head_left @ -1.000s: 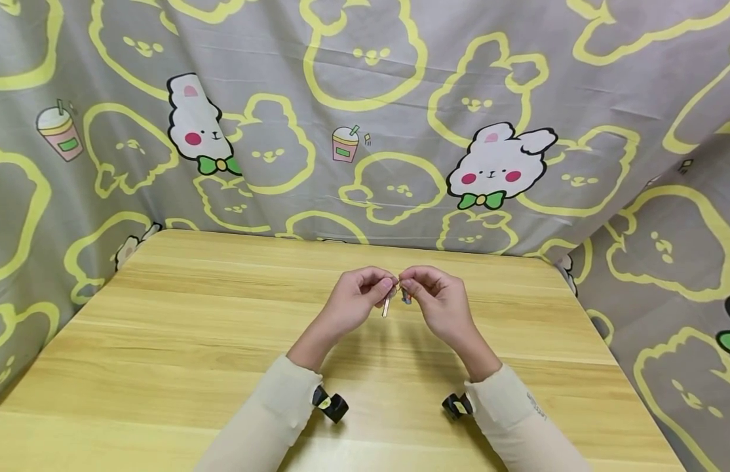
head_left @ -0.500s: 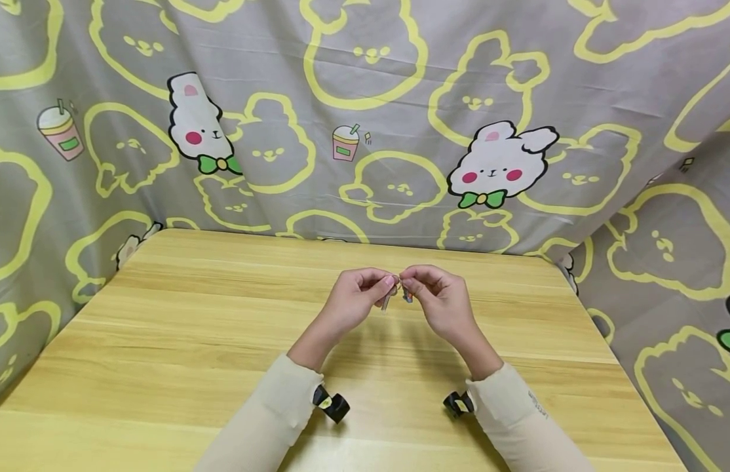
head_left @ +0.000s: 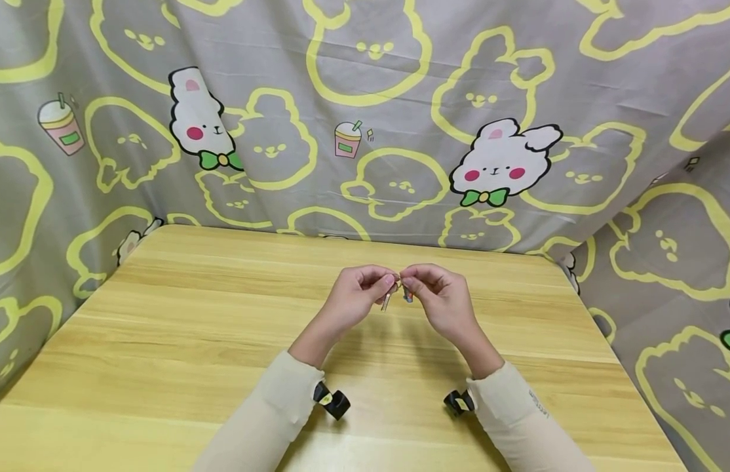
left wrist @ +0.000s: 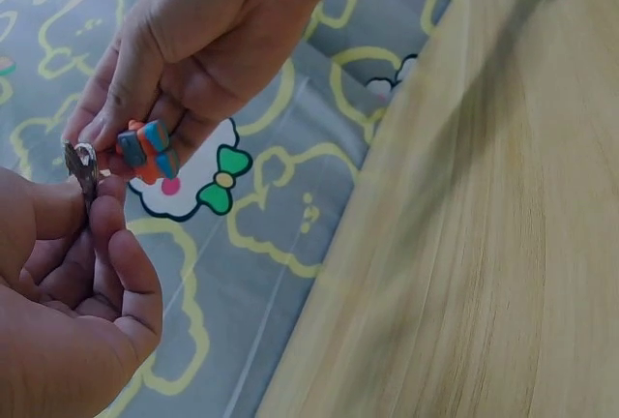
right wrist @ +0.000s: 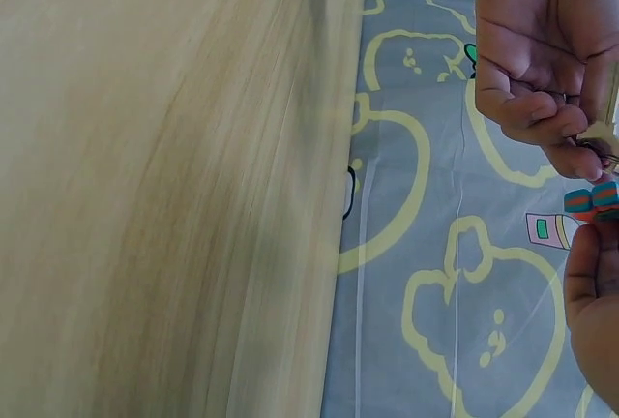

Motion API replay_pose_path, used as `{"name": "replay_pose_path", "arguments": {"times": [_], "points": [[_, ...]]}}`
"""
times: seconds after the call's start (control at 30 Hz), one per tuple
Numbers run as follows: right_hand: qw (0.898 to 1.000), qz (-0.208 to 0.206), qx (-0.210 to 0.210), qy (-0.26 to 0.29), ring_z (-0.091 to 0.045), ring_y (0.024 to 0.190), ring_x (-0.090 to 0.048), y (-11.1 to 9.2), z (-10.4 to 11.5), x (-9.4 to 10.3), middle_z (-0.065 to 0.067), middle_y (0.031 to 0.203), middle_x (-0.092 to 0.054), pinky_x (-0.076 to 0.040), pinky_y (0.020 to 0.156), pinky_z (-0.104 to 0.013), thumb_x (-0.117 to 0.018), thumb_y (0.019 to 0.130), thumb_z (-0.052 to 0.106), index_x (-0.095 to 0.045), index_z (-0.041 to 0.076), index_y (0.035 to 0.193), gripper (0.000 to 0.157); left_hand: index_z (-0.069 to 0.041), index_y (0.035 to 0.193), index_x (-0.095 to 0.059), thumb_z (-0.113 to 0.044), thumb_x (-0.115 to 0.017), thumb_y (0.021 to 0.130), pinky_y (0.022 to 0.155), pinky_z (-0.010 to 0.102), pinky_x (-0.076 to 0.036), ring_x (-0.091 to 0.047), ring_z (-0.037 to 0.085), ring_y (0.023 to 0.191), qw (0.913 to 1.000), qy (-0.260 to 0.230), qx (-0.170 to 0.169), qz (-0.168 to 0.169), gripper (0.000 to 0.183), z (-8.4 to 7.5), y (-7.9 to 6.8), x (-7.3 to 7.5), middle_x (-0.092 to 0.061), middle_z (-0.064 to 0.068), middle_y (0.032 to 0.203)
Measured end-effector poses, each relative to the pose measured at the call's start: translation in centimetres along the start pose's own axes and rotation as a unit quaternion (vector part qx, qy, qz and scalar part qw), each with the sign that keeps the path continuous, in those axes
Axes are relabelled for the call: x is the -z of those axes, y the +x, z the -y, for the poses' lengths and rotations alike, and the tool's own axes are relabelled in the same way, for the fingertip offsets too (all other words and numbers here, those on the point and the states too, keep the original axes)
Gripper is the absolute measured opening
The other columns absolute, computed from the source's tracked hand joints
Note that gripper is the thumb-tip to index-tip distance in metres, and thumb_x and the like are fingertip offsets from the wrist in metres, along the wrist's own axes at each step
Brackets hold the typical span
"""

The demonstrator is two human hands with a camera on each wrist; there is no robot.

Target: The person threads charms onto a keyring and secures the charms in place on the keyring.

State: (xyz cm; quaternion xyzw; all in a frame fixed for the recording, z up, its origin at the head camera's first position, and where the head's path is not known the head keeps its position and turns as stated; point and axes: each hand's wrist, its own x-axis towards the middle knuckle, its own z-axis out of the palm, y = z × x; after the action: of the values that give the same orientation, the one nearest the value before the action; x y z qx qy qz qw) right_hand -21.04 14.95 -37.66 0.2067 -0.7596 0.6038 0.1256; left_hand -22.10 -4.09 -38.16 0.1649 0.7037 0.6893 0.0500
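My left hand [head_left: 359, 295] and right hand [head_left: 441, 298] meet fingertip to fingertip above the table. From the left thumb and fingers hangs a slim silvery key [head_left: 386, 301], gripped at its upper end. A shiny metal ring [left wrist: 85, 159] spans the fingertips of both hands in the left wrist view. On the right side, thumb and index finger pinch that ring, and a small orange and blue charm [left wrist: 148, 150] dangles under them. The right wrist view catches the charm [right wrist: 592, 198] between the two hands, near its right edge.
Under the hands lies a wood-grain table [head_left: 194, 341]. A grey curtain [head_left: 270, 59] with yellow outlines and rabbit prints closes off its back and sides. Black wrist cameras [head_left: 332, 401] are strapped at both sleeve cuffs.
Both hands hold nearly the same place and grip. The key beneath the left hand has tilted slightly and shows less of its length than a second ago.
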Motion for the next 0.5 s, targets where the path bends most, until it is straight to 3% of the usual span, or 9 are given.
{"name": "replay_pose_path", "arguments": {"times": [0.5], "points": [[1.000, 0.003, -0.010, 0.012, -0.015, 0.069, -0.060, -0.01, -0.17, -0.20, -0.019, 0.085, -0.070, -0.046, 0.057, -0.025, -0.069, 0.098, 0.007, -0.075, 0.000, 0.102, 0.010, -0.004, 0.108, -0.077, -0.016, -0.063, 0.103, 0.075, 0.036, -0.054, -0.061, 0.016, 0.079, 0.9998, 0.009, -0.014, -0.013, 0.019, 0.10, 0.10, 0.26, -0.074, 0.009, 0.095]]}}
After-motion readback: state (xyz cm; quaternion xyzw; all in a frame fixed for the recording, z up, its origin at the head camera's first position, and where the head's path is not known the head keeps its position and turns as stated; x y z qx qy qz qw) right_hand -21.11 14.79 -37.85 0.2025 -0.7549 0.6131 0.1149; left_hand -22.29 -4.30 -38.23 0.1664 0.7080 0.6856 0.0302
